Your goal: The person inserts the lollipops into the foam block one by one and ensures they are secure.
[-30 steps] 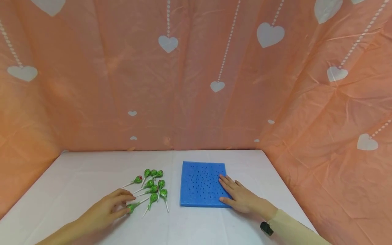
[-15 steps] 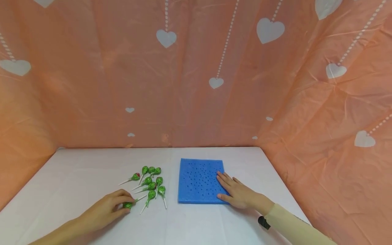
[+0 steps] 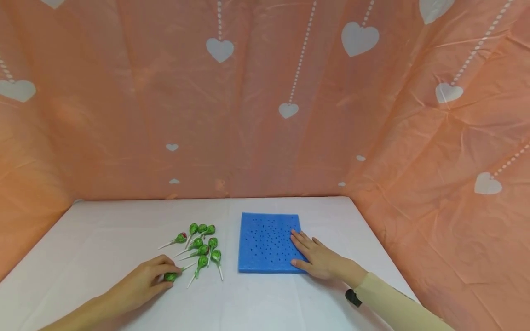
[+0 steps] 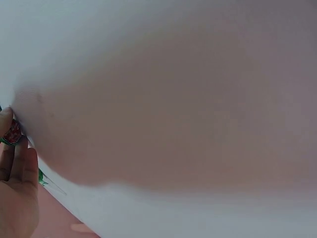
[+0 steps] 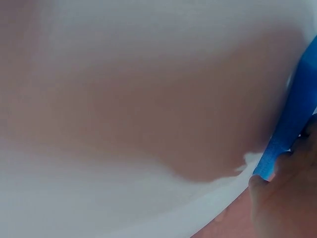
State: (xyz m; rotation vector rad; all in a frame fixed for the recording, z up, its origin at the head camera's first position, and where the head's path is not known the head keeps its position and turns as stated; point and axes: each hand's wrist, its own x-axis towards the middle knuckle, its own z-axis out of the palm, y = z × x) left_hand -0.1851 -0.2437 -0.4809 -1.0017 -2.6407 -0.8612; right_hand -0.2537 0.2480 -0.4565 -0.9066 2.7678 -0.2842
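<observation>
My left hand point(image 3: 141, 282) pinches the head of a green-wrapped lollipop point(image 3: 169, 277) between thumb and fingers, low over the white table. Its white stick points right, toward the other lollipops point(image 3: 202, 261). In the left wrist view the wrapped lollipop head point(image 4: 13, 133), green with red, shows between the thumb and fingertips. My right hand point(image 3: 323, 262) lies flat with spread fingers on the right edge of a blue foam block point(image 3: 265, 243) dotted with small holes. The right wrist view shows the side of the foam block point(image 5: 292, 114) under that hand.
Several more lollipops point(image 3: 213, 242) lie loosely grouped between the left hand and the foam block. The white table point(image 3: 124, 230) is bordered by an orange curtain point(image 3: 265, 138) with white hearts. A dark band point(image 3: 353, 298) hangs at the right wrist.
The left fingers have closed around the lollipop head, which now sits deeper between thumb and fingers. The right hand stays on the foam block. The head view has shifted slightly.
</observation>
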